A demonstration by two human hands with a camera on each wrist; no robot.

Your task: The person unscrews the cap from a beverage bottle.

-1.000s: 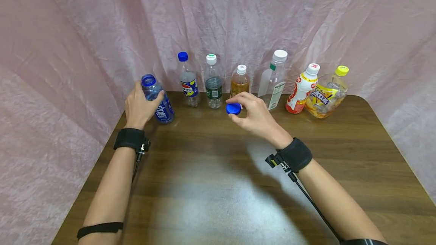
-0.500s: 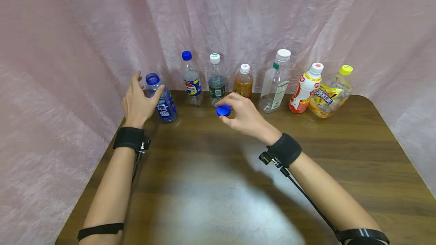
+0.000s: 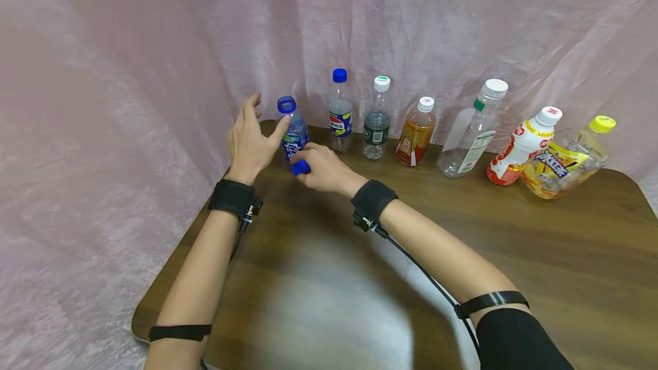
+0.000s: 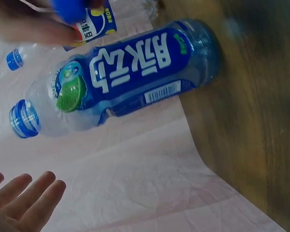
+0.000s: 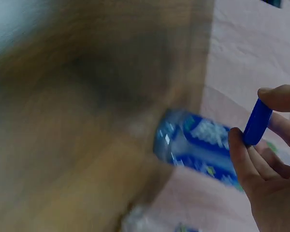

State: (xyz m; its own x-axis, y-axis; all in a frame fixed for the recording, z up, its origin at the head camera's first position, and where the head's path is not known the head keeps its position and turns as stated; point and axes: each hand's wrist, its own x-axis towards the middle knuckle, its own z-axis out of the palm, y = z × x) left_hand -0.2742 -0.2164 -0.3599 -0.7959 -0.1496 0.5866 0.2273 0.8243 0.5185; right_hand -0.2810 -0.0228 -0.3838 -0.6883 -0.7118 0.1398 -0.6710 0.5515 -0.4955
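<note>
A blue-labelled plastic drink bottle [image 3: 294, 133] stands upright near the table's back left corner, its blue threaded neck [image 4: 25, 119] uncapped. Beside it on the left, my left hand [image 3: 253, 143] is spread with thumb and fingers apart; in the left wrist view its fingers [image 4: 36, 198] are clear of the bottle. My right hand [image 3: 326, 170] pinches a blue bottle cap [image 5: 257, 122] by its edge between thumb and fingers. In the head view this hand and the cap overlap the bottle's lower part.
To the right stand several capped bottles in a row: a blue-capped soda bottle [image 3: 340, 112], a green-labelled bottle [image 3: 377, 121], an amber one [image 3: 415, 133], a tall clear one [image 3: 472, 130], a white-and-red one [image 3: 521, 147] and a yellow-capped one [image 3: 568, 159]. A pink curtain [image 3: 411, 21] hangs behind.
My left hand has let go of the bottle and spread its fingers. My right hand has carried the blue cap leftward to the bottle. The head view has turned left.
</note>
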